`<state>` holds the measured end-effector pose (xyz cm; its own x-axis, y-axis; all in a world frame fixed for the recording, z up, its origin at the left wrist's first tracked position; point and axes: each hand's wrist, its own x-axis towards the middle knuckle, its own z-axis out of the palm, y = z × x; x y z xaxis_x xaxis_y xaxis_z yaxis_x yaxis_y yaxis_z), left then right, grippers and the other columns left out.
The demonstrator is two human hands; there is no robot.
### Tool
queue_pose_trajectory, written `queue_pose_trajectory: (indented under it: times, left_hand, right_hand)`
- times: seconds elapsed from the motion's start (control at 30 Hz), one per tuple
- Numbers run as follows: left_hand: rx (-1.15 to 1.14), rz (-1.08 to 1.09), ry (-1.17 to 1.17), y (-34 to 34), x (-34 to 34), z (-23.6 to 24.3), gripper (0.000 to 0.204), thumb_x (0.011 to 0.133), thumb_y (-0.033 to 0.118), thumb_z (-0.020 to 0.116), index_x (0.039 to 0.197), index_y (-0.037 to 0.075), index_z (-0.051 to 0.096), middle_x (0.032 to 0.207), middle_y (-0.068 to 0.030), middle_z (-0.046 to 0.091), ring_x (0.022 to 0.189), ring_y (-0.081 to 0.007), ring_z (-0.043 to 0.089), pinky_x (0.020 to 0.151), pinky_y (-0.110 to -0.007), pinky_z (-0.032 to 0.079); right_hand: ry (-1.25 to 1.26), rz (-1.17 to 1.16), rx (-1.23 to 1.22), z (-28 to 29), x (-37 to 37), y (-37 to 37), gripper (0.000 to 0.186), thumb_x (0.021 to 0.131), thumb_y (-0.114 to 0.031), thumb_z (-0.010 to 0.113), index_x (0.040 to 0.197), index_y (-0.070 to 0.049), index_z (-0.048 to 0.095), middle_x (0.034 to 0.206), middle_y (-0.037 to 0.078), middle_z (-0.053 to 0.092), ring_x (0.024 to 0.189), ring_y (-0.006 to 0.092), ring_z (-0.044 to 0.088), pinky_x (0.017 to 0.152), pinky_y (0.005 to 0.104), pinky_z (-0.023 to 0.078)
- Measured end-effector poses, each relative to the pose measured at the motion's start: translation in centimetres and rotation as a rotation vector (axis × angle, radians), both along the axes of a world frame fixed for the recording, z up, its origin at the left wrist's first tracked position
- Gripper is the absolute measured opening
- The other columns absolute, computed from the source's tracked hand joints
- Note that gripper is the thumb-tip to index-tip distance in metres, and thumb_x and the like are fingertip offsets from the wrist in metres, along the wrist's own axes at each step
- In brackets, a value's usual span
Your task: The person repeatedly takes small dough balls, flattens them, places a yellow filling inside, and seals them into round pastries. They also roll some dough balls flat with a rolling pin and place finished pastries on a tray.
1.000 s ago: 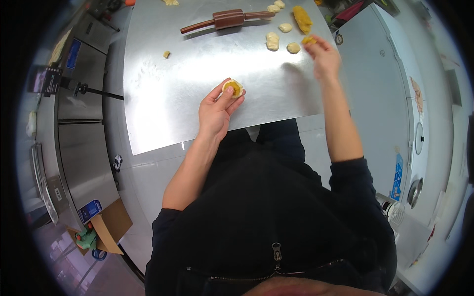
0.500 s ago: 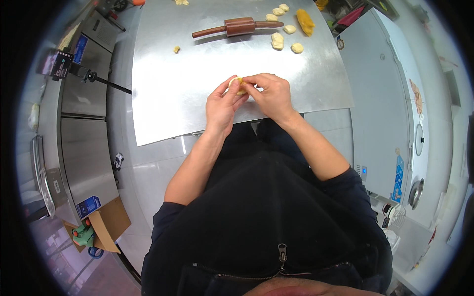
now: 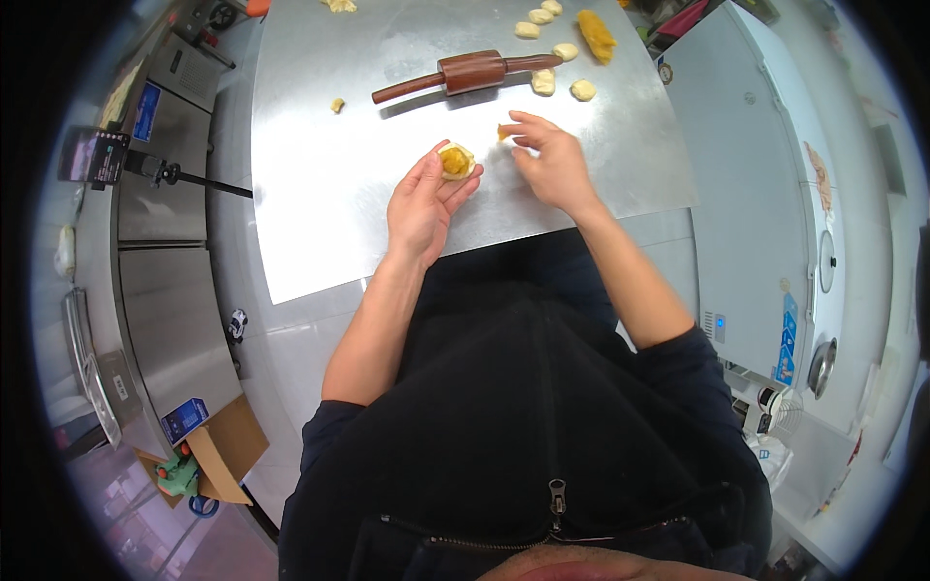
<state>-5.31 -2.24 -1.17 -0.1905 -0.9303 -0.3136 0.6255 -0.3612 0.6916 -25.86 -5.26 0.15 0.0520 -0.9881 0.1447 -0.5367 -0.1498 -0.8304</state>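
Note:
My left hand holds a small round dough wrapper on its fingers, with the thumb at its edge. A mound of yellow filling sits in the middle of the wrapper, uncovered. Apart from it, to the right, my right hand is raised over the table. A small bit of yellow filling is at its fingertips, and the other fingers are loosely bent. Farther back lies a brown wooden rolling pin. Several pale dough pieces and a long lump of yellow filling are at the back right.
The steel table ends just in front of me. A small dough crumb and a dough scrap lie on its left part. A phone on a stand reaches in from the left. A white freezer stands on the right.
My right hand has moved from the dough wrapper up and to the right, with a bit of filling at its fingertips. The left hand has turned, so the filling now shows openly.

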Motion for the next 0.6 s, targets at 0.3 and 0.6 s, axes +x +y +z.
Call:
queue_pose_trajectory:
  times: [0.3, 0.6]
  left_hand:
    - [-0.108, -0.09, -0.14, -1.2, 1.2, -0.7, 0.039, 0.108, 0.009, 0.056, 0.143, -0.006, 0.054, 0.127, -0.0176, 0.069, 0.112, -0.0241, 0.071, 0.1, -0.038, 0.059]
    - [-0.292, -0.074, -0.41, -1.8, 1.9, -0.2, 0.043, 0.107, 0.008, 0.059, 0.146, -0.008, 0.053, 0.129, -0.0169, 0.068, 0.11, -0.0202, 0.07, 0.093, -0.034, 0.062]
  right_hand:
    - [-0.53, 0.311, 0.324, 0.6, 3.0, -0.6, 0.039, 0.101, -0.022, 0.07, 0.131, 0.002, 0.068, 0.109, 0.013, 0.076, 0.1, 0.013, 0.069, 0.084, 0.0303, 0.057]
    - [-0.299, 0.087, 0.275, 2.2, 6.1, -1.4, 0.024, 0.099, -0.018, 0.073, 0.11, 0.002, 0.075, 0.087, 0.011, 0.078, 0.075, 0.0138, 0.074, 0.066, 0.0289, 0.057]
